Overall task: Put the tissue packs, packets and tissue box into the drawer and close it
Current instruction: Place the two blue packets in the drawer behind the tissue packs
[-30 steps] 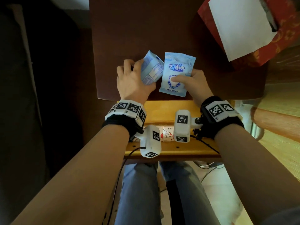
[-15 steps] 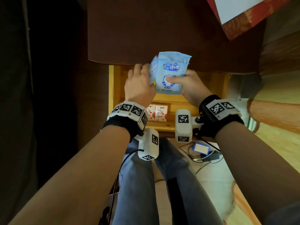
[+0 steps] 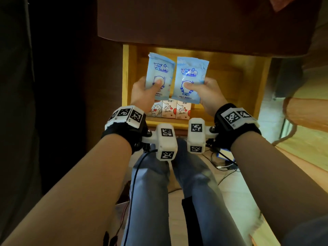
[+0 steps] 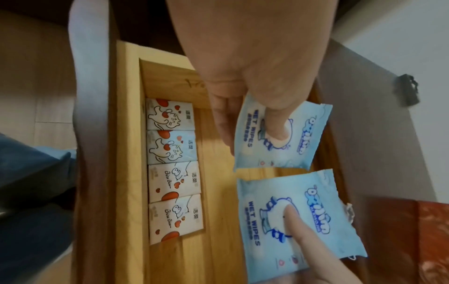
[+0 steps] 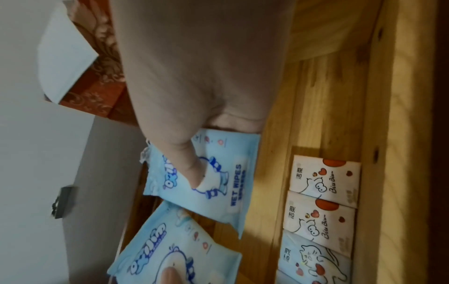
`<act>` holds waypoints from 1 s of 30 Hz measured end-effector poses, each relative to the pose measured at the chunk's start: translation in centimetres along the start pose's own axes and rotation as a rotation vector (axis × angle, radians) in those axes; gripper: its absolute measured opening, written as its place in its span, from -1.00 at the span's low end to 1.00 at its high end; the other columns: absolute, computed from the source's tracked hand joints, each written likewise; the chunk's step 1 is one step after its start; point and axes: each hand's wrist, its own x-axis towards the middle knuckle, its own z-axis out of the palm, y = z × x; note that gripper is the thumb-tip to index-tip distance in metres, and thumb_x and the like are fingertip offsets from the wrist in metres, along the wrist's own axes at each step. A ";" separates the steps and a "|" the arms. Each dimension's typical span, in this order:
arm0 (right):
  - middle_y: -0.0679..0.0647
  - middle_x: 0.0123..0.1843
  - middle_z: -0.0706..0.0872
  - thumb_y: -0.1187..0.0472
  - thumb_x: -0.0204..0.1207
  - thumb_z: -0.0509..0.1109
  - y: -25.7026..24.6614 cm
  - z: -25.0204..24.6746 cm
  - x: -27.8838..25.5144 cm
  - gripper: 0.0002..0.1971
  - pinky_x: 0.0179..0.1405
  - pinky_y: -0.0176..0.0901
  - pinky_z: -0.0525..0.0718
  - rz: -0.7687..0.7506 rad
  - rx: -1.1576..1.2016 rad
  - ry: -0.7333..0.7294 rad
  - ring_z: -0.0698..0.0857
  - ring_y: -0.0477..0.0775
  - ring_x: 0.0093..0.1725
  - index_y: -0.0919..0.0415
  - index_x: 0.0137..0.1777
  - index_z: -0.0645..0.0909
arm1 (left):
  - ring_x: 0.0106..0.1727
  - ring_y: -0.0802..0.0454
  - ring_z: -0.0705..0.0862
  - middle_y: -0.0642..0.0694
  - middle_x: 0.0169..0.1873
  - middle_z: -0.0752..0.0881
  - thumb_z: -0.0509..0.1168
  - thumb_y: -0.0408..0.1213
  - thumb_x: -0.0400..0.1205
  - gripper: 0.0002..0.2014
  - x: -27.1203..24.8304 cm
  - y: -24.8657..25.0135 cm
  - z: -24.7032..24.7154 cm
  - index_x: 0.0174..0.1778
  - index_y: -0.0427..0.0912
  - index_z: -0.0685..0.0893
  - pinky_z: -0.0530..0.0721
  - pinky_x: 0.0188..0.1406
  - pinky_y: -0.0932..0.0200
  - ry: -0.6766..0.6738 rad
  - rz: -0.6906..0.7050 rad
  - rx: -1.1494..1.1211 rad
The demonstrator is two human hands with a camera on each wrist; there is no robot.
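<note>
Two light-blue wet-wipes packets hover side by side over the open wooden drawer [image 3: 128,77]. My left hand [image 3: 142,89] pinches the left packet [image 3: 159,71], thumb on its face [image 4: 277,132]. My right hand [image 3: 207,89] pinches the right packet [image 3: 190,75] the same way, thumb on top [image 5: 192,173]. Several white tissue packs [image 3: 170,110] with red hearts lie in a row against the drawer's front wall [image 4: 128,153]. The red tissue box [image 5: 102,80] stays up on the desk, a white sheet [image 5: 63,57] on it.
The dark brown desk top [image 3: 177,23] overhangs the back of the drawer. Bare drawer floor [image 3: 230,82] shows behind and to the right of the packets. My legs in jeans [image 3: 150,192] are under the drawer, and cables [image 3: 225,166] lie on the floor.
Both hands have carried the packets off the desk top and down over the open drawer. The left packet has turned face-up and now sits beside the right one.
</note>
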 end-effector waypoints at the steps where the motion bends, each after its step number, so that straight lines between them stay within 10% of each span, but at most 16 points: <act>1: 0.18 0.06 0.79 0.35 0.44 0.44 0.5 0.3 0.7 -0.92 0.28 0.21 0.66 -0.002 -0.010 0.028 0.75 0.23 0.13 0.19 -0.11 0.68 | 0.04 -0.08 0.74 -0.14 0.02 0.73 0.30 -0.20 0.61 -0.75 0.7 -0.7 0.0 0.16 -0.20 0.59 0.76 0.04 -0.01 0.033 -0.010 -0.013; 11: 0.23 0.23 0.72 0.43 0.42 0.40 4.4 1.7 9.1 -0.64 0.24 0.08 0.68 0.077 -0.120 0.110 0.73 0.19 0.16 0.30 0.23 0.58 | 0.18 -0.17 0.70 -0.24 0.18 0.72 0.25 -0.37 0.59 -0.72 8.6 -5.4 2.2 0.22 -0.31 0.59 0.70 0.19 -0.08 0.120 -0.078 0.132; 19: 0.23 0.10 0.78 0.40 0.33 0.50 5.3 1.7 11.8 -0.74 0.16 0.08 0.73 0.101 -0.239 0.177 0.77 0.16 0.06 0.31 0.04 0.66 | 0.23 -0.17 0.68 -0.27 0.23 0.69 0.26 -0.35 0.61 -0.70 10.8 -6.9 2.5 0.25 -0.34 0.57 0.58 -0.02 0.21 0.209 -0.008 0.404; 24: 0.16 0.00 0.80 0.32 0.33 0.47 4.9 2.2 10.6 -0.87 -0.01 -0.07 0.77 0.090 -0.307 0.230 0.78 0.10 -0.01 0.29 -0.13 0.66 | 0.32 -0.15 0.61 -0.23 0.32 0.62 0.32 -0.35 0.57 -0.55 9.6 -6.0 1.6 0.38 -0.27 0.43 0.62 0.30 0.00 0.239 0.085 0.465; 30: -0.03 0.02 0.59 0.31 0.45 0.42 4.0 2.3 7.9 -0.58 -0.27 -0.46 0.56 0.002 -0.393 0.313 0.58 -0.13 -0.01 0.25 0.32 0.51 | 0.14 -0.13 0.70 -0.21 0.15 0.73 0.25 -0.38 0.57 -0.71 7.0 -3.8 -1.4 0.22 -0.23 0.61 0.66 0.17 0.06 0.218 0.337 0.533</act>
